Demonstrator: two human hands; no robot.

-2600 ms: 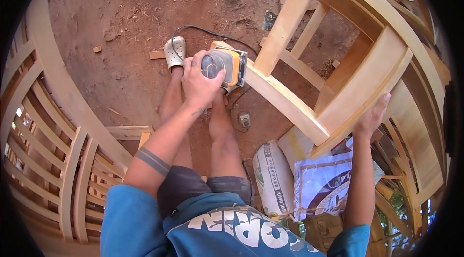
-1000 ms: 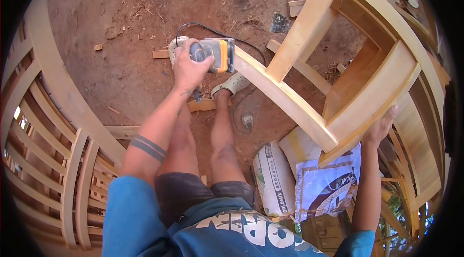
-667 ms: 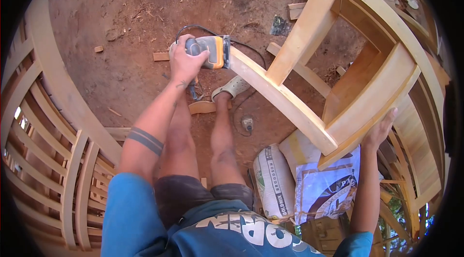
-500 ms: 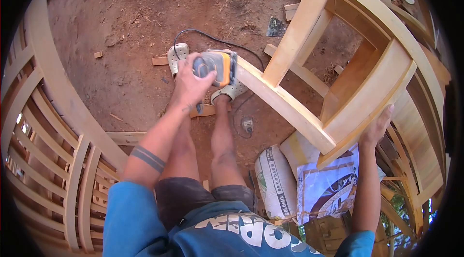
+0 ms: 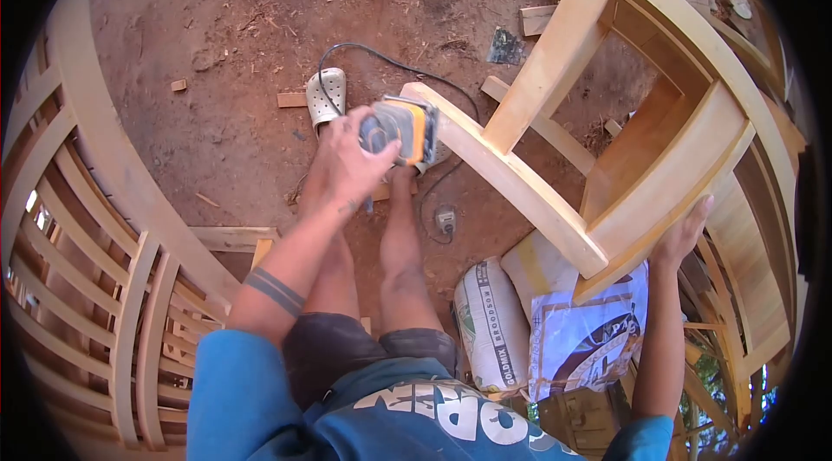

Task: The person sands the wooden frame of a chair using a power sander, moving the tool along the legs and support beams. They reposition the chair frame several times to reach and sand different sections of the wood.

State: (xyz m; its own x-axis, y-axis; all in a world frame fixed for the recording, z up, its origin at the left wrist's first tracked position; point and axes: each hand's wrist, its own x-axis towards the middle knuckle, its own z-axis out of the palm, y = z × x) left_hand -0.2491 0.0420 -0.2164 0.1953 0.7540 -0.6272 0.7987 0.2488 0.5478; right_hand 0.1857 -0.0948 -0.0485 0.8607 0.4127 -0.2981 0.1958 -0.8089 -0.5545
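My left hand point(image 5: 354, 153) is wrapped round a grey and orange electric sander point(image 5: 400, 132). The sander's flat pad faces right, up against the end of a pale wooden leg point(image 5: 511, 188) of a chair-like frame. A slatted crosspiece point(image 5: 555, 58) joins that leg to a curved rail. On the other side, my right hand point(image 5: 683, 236) grips the outer edge of the wooden frame point(image 5: 663, 192), its fingertips showing along the wood and the thumb hidden. A black cord point(image 5: 407, 71) loops from the sander over the ground.
Slatted wooden furniture point(image 5: 130, 201) stands at left, with more curved wooden parts point(image 5: 754, 244) at right. Filled sacks point(image 5: 494, 322) lie below the frame. A grey plug or socket point(image 5: 445, 220) rests on the dirt, among wood offcuts point(image 5: 292, 100).
The sander and my left hand have shifted slightly right and down along the leg's end. My right hand keeps its place on the frame, and the view has moved a little.
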